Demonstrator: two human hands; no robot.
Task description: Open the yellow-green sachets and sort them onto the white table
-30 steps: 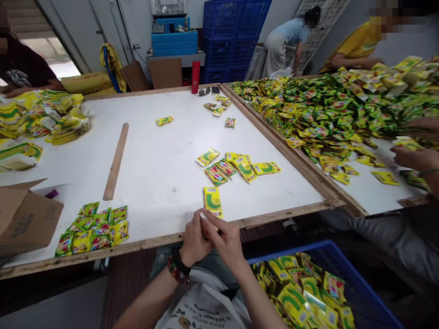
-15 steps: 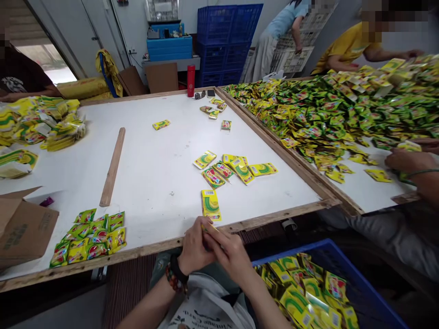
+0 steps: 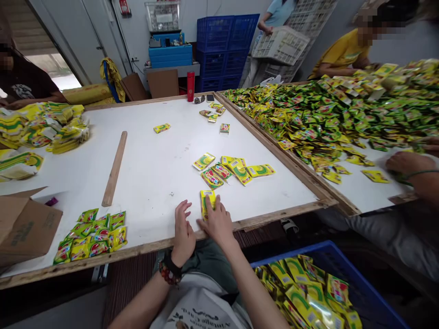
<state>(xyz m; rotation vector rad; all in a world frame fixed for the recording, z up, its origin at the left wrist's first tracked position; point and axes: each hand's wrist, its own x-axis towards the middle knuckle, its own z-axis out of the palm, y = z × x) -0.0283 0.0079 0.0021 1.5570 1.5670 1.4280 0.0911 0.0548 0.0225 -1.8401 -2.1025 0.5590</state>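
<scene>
My right hand (image 3: pixel 217 221) rests with its fingers spread over a yellow flat packet (image 3: pixel 203 199) with a green swirl and barcode, near the table's front edge. Just left of it, my left hand (image 3: pixel 183 233) is raised at the edge, fingers apart and nothing in it. Beyond them lies a loose group of yellow packets (image 3: pixel 240 170) and two green-and-red ones (image 3: pixel 211 178). To the left, several small shiny green-and-yellow sachets (image 3: pixel 99 234) are laid out in rows.
A wooden strip (image 3: pixel 115 169) lies on the white table (image 3: pixel 154 173). At the left are a cardboard box (image 3: pixel 29 228) and stacked flat yellow packaging (image 3: pixel 65 132). A blue crate (image 3: pixel 329 249) of packets stands low at my right. Beyond a wooden divider (image 3: pixel 274 146) lies a sachet heap (image 3: pixel 325 109), with co-workers around.
My hands were together over something small at the table edge. Now they are apart: the right has moved forward onto the yellow packet. A person at the back has lifted a white crate.
</scene>
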